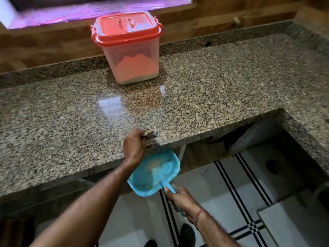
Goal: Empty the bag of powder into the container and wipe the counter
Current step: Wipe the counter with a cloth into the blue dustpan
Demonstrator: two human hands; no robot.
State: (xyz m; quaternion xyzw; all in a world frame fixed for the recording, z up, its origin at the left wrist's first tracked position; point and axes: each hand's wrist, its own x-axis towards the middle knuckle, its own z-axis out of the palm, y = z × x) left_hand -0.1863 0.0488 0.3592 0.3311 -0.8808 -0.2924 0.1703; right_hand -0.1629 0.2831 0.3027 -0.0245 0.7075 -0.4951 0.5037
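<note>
Wipe step: left hand fingers clenched on cloth at counter edge; right hand grips dustpan handle just below. Next: sweep residue in.

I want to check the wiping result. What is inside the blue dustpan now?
Inside the dustpan lies a small patch of pale powder and a few dark crumbs. The left hand covers its top corner, so that part cannot be seen.

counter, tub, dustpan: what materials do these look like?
Counter: polished speckled stone, likely granite; the glossy reflections suggest it.
Tub: translucent plastic walls, powder showing through; opaque red plastic lid.
Dustpan: smooth turquoise plastic, moulded in one piece with its handle, held by the right hand.
Wad in the left hand: probably cloth, too blurred to be sure.
</note>
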